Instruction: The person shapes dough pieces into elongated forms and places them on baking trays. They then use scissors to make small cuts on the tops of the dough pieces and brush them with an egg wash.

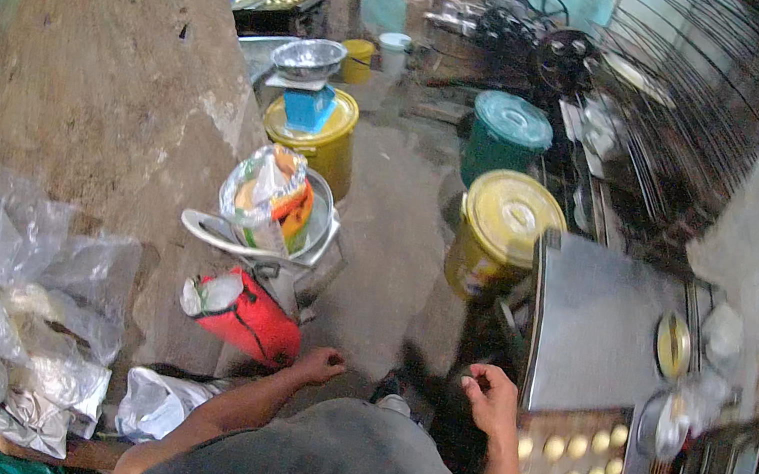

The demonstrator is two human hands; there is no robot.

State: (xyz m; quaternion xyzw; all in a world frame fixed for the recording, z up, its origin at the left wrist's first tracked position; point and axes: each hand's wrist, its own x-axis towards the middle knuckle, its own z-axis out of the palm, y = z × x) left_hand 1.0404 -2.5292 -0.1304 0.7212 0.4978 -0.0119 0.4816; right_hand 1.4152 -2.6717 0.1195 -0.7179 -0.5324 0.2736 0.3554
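Note:
My left hand hangs low at my side, its fingers loosely curled, beside a red bag with a black seam that lies tilted. My right hand is raised a little, thumb and fingers bent towards each other, left of a metal-topped table. Nothing shows in either hand, though the inside of the left is hidden. Below the metal sheet, trays carry rows of round pale dough balls. Left of centre, an open bag of powder stands in a metal bowl.
Ahead, a yellow lidded bucket and a green lidded bucket stand at the right. At the left, a blue scale with a metal basin sits on another yellow bucket. Machinery stands behind; plastic bags lie at the left.

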